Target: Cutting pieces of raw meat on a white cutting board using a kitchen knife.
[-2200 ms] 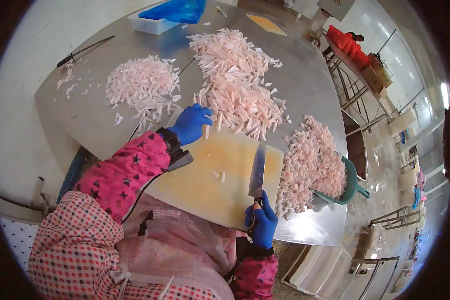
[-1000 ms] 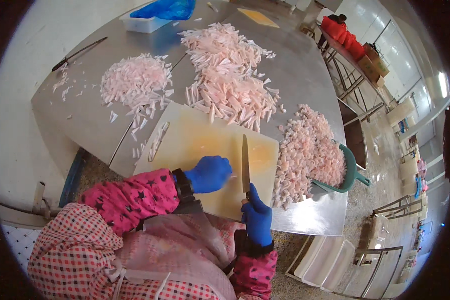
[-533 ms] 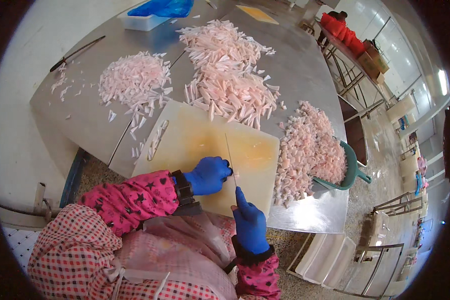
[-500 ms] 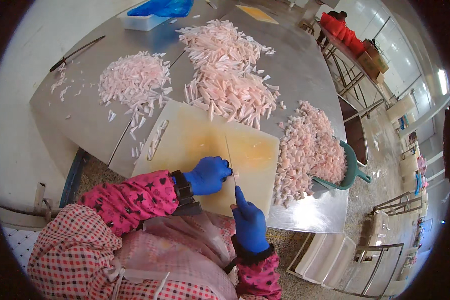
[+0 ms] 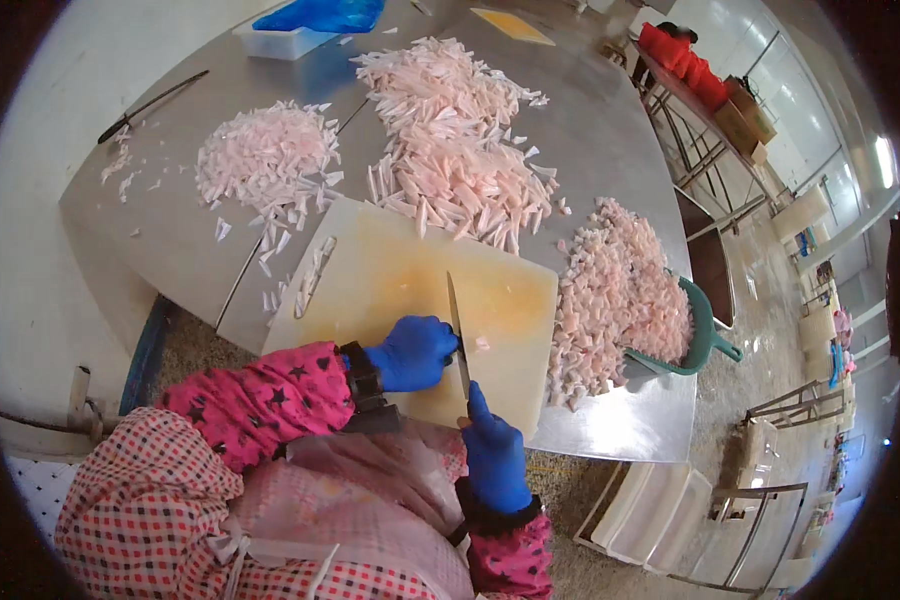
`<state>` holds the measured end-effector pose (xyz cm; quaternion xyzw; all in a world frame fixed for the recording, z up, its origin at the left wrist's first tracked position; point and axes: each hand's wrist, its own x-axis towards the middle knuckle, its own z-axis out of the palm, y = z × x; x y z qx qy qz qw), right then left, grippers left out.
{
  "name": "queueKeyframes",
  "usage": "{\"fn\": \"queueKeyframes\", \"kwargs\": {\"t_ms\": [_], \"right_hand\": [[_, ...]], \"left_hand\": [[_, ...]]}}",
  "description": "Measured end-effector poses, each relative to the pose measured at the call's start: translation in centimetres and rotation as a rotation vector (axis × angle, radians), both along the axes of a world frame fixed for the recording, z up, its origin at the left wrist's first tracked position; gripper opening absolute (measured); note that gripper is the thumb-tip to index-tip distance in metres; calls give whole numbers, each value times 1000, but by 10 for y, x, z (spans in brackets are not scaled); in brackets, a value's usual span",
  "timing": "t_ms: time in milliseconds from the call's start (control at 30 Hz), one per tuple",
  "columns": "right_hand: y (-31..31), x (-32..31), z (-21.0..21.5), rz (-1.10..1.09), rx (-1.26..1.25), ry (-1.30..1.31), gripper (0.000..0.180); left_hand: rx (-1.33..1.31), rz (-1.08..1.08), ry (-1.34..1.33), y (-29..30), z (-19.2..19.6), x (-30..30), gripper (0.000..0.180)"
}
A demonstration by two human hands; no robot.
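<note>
My right hand [image 5: 496, 455], in a blue glove, grips a long thin-bladed knife [image 5: 457, 330] with the index finger laid along it. The blade lies over a white cutting board [image 5: 390, 250] stained yellow in the middle. Just left of the blade, my blue-gloved left hand [image 5: 413, 354] is closed with its knuckles up on the board; whatever it holds is hidden beneath the fingers. A small pale pink piece of meat [image 5: 483, 343] sits on the board to the right of the blade.
Pale meat strips [image 5: 460, 150] are heaped beyond the board, with a smaller pile [image 5: 268, 155] at left. Chopped pieces [image 5: 620, 300] at right spill into a green scoop [image 5: 705, 330]. Another knife [image 5: 150, 108] lies far left. A white tub [image 5: 282, 43] stands at the back.
The knife and my right hand have shifted slightly left and nearer me. The small cut piece now lies apart from the blade, to its right. My left hand has barely moved.
</note>
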<state>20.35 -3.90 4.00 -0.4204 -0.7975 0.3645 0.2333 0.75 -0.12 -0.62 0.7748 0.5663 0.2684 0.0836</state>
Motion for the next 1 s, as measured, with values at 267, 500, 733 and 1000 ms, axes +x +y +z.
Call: {"fn": "queueKeyframes", "kwargs": {"t_ms": [267, 500, 733, 1000], "right_hand": [[24, -3, -15, -220, -417, 361, 46], [27, -3, -4, -375, -677, 646, 47], [28, 4, -4, -359, -687, 643, 49], [29, 0, -2, -375, -679, 630, 46]], "left_hand": [[-44, -35, -91, -12, 9, -9, 12], [162, -222, -181, -10, 22, -13, 20], [82, -515, -44, -9, 12, -39, 13], [131, 99, -10, 18, -8, -214, 6]]}}
